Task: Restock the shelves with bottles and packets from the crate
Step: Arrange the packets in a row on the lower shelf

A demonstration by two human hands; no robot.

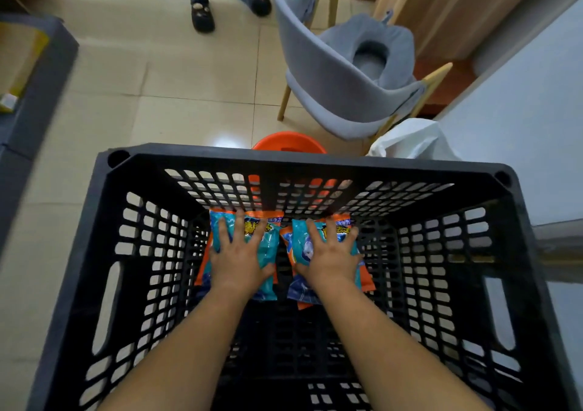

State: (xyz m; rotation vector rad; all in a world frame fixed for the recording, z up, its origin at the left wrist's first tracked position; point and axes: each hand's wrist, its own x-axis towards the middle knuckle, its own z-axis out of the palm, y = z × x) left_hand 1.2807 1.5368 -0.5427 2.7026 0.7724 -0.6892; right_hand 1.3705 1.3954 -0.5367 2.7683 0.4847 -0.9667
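Note:
A black perforated plastic crate [303, 166] fills the lower view. At its far end lie two blue and orange snack packets side by side. My left hand [238, 257] lies flat with spread fingers on the left packet [271, 246]. My right hand [331, 252] lies the same way on the right packet [303, 252]. The fingers of both hands look straight, with the thumbs at the packets' inner edges. The near part of the crate floor is bare. No bottles show.
Behind the crate stand an orange bucket [288, 140] and a white plastic bag [410, 140]. A grey chair [340, 73] with a cushion is at the back right. Another person's feet [230, 3] are on the tiled floor. Dark shelving [34, 95] is at the left.

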